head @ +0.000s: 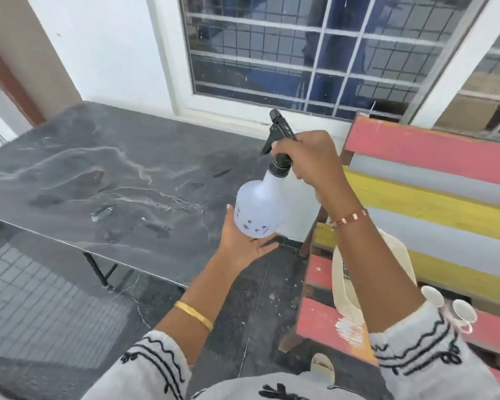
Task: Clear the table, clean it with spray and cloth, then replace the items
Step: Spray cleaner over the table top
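Observation:
A white spray bottle (260, 204) with a black trigger head is held in the air over the right end of the dark marbled table (98, 180). My right hand (309, 161) is shut on its black neck, just below the trigger. My left hand (244, 241) lies flat and palm-up under the bottle's base, touching it. The nozzle points away toward the window. A few wet marks glisten on the tabletop. No cloth is in view.
A bench (433, 180) with red, yellow and grey slats stands to the right, bearing a cream basket (347, 284) and two white cups (462, 311). A barred window (315, 56) is behind the table. My foot (322, 368) is on the dark floor.

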A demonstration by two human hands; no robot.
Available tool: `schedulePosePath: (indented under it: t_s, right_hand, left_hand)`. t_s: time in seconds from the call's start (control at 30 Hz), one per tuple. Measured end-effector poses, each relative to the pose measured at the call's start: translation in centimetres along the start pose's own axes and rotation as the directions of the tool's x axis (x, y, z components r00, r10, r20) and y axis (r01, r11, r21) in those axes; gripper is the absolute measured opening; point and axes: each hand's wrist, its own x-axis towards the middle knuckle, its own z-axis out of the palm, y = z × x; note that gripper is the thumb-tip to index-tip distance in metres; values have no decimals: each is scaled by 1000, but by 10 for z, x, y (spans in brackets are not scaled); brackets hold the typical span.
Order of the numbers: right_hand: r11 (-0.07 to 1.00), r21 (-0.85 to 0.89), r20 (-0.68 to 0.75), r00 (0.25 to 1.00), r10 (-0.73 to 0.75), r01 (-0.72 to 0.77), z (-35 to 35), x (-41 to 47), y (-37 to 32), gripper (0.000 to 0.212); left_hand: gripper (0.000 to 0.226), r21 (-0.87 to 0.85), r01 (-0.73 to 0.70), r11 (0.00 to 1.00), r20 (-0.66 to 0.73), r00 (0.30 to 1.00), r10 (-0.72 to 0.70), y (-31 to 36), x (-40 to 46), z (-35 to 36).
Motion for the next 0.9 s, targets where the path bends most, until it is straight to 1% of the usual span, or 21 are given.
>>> schedulePosePath:
  t_s: [0.07, 0.1, 0.2, 0.23, 0.33, 0.4, 0.43, 0.47, 0.5, 0.53, 0.57, 0.6, 0.63, 0.7, 0.73, 0.8, 0.83, 0.9]
  right_hand:
    - [998, 65, 79, 997, -12, 7, 26, -6, -17, 50]
    - [996, 88, 104, 994, -12, 3, 36, -8, -23, 48]
    - [990, 141, 180, 983, -28, 2, 68, -14, -36, 35]
    - [987, 160, 207, 978, -39, 5, 82, -17, -40, 31]
    - [979, 201, 224, 973, -63, 17, 109, -22, -43, 23]
    - [974, 223, 206, 974, -96, 49, 117, -23, -40, 35]
    - [969, 227, 172, 975, -137, 96, 119, -22, -35, 43]
    - [955, 258, 136, 973, -187, 148, 123, -24, -30, 49]
    - [935, 296, 110, 965, -237, 196, 131, -26, -27, 49]
    - [923, 306, 87, 958, -273, 235, 137, -27, -26, 42]
    - [906, 329, 104, 944, -314, 265, 136, -28, -19, 31]
    - [884, 424, 334, 874, -354, 196, 208, -39, -45, 26]
    - [872, 467, 413, 835, -363, 149, 225, -43, -46, 31]
    - [869, 468, 454, 800, -392, 160, 232, -43, -48, 41]
    - [884, 436, 481, 786, -388, 169, 236, -44, -46, 46]
    - [914, 392, 516, 797, -312, 104, 241, -41, -37, 49]
    - [907, 418, 515, 807, -290, 58, 244, -42, -34, 43]
    - [875, 483, 510, 821, -257, -26, 260, -37, -36, 26]
  left_hand:
    - [78, -136, -21, 990, 105, 994, 36, 21, -18, -23]
    - [81, -183, -47, 982, 144, 987, 74, 29, -25, -33]
    - [79, -291, -146, 945, 181, 962, 205, 48, -46, -63]
    - [78, -318, -182, 931, 173, 954, 245, 55, -54, -75]
    - [76, -307, -242, 920, 144, 944, 297, 66, -70, -94]
    - [70, -321, -225, 920, 125, 953, 277, 62, -72, -93]
    - [67, -325, -219, 920, 101, 959, 264, 56, -75, -88]
    - [65, -286, -238, 928, 73, 960, 269, 52, -79, -83]
    - [64, -300, -224, 927, 44, 968, 248, 49, -81, -84]
    - [63, -358, -182, 916, 64, 974, 219, 49, -86, -83]
    - [63, -373, -187, 909, 45, 975, 219, 44, -84, -78]
    - [62, -454, -379, 807, -97, 921, 378, 75, -107, -137]
    - [62, -468, -427, 774, -147, 901, 408, 80, -109, -150]
    - [63, -484, -345, 804, -80, 933, 351, 86, -116, -153]
    - [64, -469, -346, 813, -69, 932, 357, 83, -112, -157]
    - [67, -431, -343, 834, -56, 933, 355, 80, -109, -153]
    - [68, -441, -331, 835, -30, 935, 354, 83, -108, -154]
    - [69, -434, -314, 845, 16, 935, 355, 94, -101, -168]
